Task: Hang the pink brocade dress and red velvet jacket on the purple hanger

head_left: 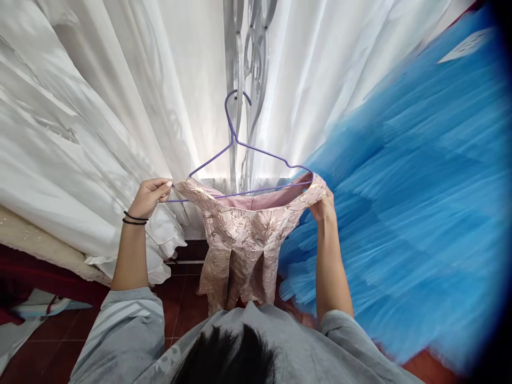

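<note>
A pink and gold brocade dress with off-shoulder bands hangs before me on a thin purple clothes hanger. The hanger's hook is over an ornate white metal bar. My left hand, with black bands at its wrist, is closed in a pinch on the hanger's left end, right beside the dress's left band. On the other side, my right hand grips the right band, its fingers partly hidden behind the fabric. The hanger's right end sits inside that band. Below, the skirt hangs down, its lower part hidden by my grey shirt.
White curtains hang behind and to the left. A full blue tulle gown fills the right side. The scrolled metal bar rises in the middle. Dark red floor tiles lie below, with folded fabrics at lower left.
</note>
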`<action>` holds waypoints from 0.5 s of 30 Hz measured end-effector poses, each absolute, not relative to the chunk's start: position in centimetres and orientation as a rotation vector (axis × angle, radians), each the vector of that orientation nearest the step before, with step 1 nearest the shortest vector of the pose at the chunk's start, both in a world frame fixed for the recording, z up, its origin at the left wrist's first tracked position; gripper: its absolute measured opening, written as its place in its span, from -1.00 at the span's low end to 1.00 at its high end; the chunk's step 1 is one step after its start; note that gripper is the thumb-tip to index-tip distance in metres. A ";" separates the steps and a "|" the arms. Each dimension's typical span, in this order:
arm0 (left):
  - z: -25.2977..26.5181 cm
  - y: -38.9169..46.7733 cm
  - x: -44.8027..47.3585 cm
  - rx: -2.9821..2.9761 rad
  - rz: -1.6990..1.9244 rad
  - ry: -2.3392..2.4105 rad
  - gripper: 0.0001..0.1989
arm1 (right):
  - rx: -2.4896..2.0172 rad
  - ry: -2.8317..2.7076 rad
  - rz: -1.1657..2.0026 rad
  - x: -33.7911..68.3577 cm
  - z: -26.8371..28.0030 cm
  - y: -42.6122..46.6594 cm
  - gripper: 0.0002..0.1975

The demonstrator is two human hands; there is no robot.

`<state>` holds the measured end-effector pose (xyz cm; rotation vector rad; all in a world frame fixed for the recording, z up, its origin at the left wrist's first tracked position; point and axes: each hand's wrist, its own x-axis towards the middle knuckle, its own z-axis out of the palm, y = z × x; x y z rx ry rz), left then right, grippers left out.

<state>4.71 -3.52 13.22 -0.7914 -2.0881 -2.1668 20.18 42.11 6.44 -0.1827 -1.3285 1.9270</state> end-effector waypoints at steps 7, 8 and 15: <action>14.1 -4.9 4.9 -0.755 -2.074 -2.008 -0.72 | 0.032 -1.531 1.689 18.1 11.8 44.5 -0.66; 14.1 -4.9 4.9 -0.750 -2.065 -2.013 -0.72 | 0.067 -1.575 1.657 17.8 12.5 44.5 -0.68; 13.9 -4.3 5.4 -0.756 -2.037 -2.089 -0.65 | 0.172 -2.019 1.393 17.9 16.9 40.8 -0.74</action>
